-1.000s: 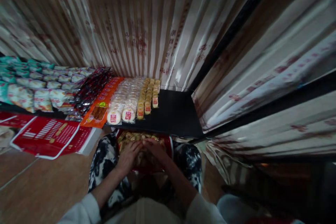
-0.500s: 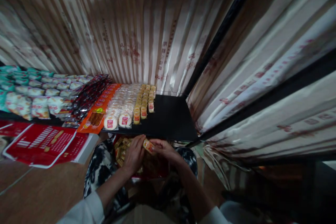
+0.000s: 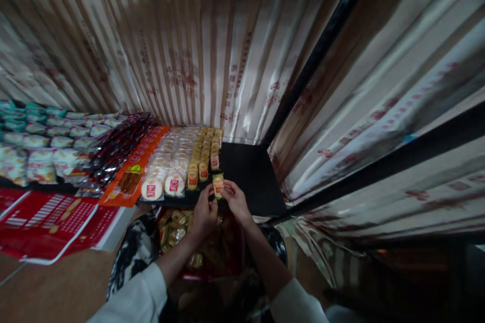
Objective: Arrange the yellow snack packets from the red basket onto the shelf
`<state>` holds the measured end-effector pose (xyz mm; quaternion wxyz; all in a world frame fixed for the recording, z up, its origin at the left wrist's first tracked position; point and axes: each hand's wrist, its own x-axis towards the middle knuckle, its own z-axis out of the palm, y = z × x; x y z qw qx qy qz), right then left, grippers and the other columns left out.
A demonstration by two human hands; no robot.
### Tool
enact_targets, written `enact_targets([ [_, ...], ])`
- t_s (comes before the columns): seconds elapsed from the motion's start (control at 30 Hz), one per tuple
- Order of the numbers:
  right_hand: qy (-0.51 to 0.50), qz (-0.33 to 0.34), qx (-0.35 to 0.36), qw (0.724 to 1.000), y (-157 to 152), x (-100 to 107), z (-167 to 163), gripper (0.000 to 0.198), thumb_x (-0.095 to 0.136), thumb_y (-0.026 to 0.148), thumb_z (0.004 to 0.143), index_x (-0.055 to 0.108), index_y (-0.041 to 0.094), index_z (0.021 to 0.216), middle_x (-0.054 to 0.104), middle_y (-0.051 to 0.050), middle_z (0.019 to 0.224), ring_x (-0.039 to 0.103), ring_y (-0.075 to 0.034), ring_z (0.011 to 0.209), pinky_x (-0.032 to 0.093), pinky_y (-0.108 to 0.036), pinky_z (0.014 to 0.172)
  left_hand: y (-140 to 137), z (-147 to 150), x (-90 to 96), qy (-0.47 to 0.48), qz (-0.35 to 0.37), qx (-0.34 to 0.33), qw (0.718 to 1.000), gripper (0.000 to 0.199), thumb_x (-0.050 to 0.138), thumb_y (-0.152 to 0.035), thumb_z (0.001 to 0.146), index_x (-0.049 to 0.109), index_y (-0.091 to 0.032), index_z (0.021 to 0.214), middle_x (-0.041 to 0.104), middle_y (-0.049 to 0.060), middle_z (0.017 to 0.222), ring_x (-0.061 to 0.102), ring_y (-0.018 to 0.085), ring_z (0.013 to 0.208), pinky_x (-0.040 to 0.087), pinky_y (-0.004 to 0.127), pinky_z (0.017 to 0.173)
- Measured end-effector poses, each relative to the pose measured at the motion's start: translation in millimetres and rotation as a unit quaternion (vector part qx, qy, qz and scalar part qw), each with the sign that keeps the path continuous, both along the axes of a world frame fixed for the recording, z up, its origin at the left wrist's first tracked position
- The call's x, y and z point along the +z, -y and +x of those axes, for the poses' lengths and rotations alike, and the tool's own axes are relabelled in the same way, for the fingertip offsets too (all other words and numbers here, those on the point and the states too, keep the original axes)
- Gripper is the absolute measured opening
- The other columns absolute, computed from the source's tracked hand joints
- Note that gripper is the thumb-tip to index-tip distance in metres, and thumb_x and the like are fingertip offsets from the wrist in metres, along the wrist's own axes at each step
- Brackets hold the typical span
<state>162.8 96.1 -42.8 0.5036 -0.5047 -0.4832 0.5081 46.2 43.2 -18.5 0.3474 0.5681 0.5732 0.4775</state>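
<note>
Between my two hands is a small yellow snack packet (image 3: 218, 185) with a red label, upright over the front edge of the black shelf (image 3: 248, 174). My left hand (image 3: 205, 212) pinches it from the left side. The fingers of my right hand (image 3: 235, 199) grip its right side. Just beyond it stand rows of matching yellow packets (image 3: 203, 169), their red labels facing me. Below my hands a red box (image 3: 237, 257) on my lap holds many loose packets (image 3: 176, 227) in yellow wrapping.
Left of the yellow rows are round white wrapped crackers (image 3: 175, 183), an orange snack bag (image 3: 129, 181), dark red packets (image 3: 113, 149) and white-and-green packets (image 3: 41, 161). A red printed bag (image 3: 49, 222) hangs below the shelf. Striped curtains (image 3: 212, 50) and a black post (image 3: 314, 65) stand behind.
Both hands have risen from above the box to the shelf's front edge with the yellow packet. It has turned from tilted to upright. The view has shifted slightly.
</note>
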Motion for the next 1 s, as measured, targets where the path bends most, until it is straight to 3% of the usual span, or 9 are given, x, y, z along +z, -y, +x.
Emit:
enact_targets([
  [0.2, 0.081, 0.050, -0.057, 0.994, -34, -13, -11, 0.027, 0.057, 0.031, 0.073, 0.058, 0.019, 0.097, 0.063, -0.006, 0.099, 0.063, -0.016, 0.084, 0.054, -0.032, 0.079, -27, 12, -12.5, 0.016, -0.020, 0.019, 1.000, 0.044, 0.047, -0.019, 0.077, 0.054, -0.014, 0.120, 0.045, 0.013, 0.139, 0.037, 0.023, 0.132, 0.024, 0.041, 0.113],
  [0.47, 0.181, 0.066, -0.088, 0.977, -64, -17, -18, 0.029, 0.055, 0.031, 0.074, 0.060, 0.019, 0.100, 0.061, -0.008, 0.102, 0.061, -0.020, 0.090, 0.054, -0.033, 0.076, -52, 15, -12.4, 0.020, -0.051, 0.015, 0.998, 0.046, 0.043, -0.019, 0.079, 0.054, -0.011, 0.123, 0.044, 0.014, 0.140, 0.036, 0.023, 0.133, 0.021, 0.040, 0.115],
  [0.73, 0.217, 0.070, -0.061, 0.972, -72, -21, -25, 0.029, 0.054, 0.028, 0.077, 0.059, 0.023, 0.105, 0.067, -0.003, 0.098, 0.062, -0.019, 0.090, 0.050, -0.033, 0.082, -59, 12, -18.2, 0.024, -0.080, 0.012, 0.996, 0.050, 0.040, -0.018, 0.082, 0.047, -0.010, 0.131, 0.043, 0.012, 0.142, 0.035, 0.019, 0.134, 0.020, 0.035, 0.115],
  [1.0, 0.244, 0.075, -0.079, 0.964, -67, -17, -29, 0.036, 0.051, 0.029, 0.077, 0.053, 0.021, 0.112, 0.064, -0.005, 0.106, 0.059, -0.019, 0.094, 0.048, -0.033, 0.083, -60, 10, -22.6, 0.047, -0.089, 0.004, 0.995, 0.052, 0.038, -0.021, 0.085, 0.042, -0.012, 0.135, 0.039, 0.009, 0.144, 0.032, 0.019, 0.135, 0.021, 0.034, 0.115],
])
